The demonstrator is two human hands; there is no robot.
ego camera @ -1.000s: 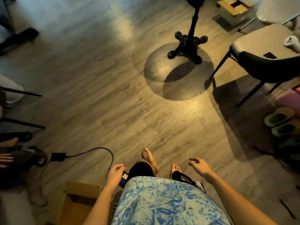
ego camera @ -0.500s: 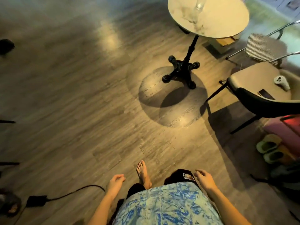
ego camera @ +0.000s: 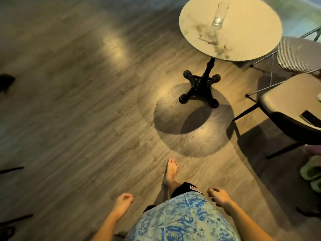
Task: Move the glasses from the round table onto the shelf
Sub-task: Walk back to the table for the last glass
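Observation:
A tall clear glass point(ego camera: 219, 13) stands upright on the round pale table point(ego camera: 251, 32) at the top right, which rests on a black pedestal base point(ego camera: 199, 88). Low in the view, my left hand point(ego camera: 122, 203) hangs beside my hip with loosely curled fingers and holds nothing. My right hand point(ego camera: 218, 197) hangs on the other side, fingers half curled, also with nothing in it. Both hands are far from the table. No shelf is in view.
Two chairs stand right of the table: a mesh-seat one point(ego camera: 298, 54) and a padded one point(ego camera: 295, 108) with a dark phone point(ego camera: 311, 118) on it. Green slippers point(ego camera: 311, 169) lie at the right edge. Dark chair legs point(ego camera: 12, 169) show at the left. Wood floor lies between.
The view has tilted up and moved forward, so the table top and glass have come into view and closer. My left hand no longer holds the small dark object seen a second ago.

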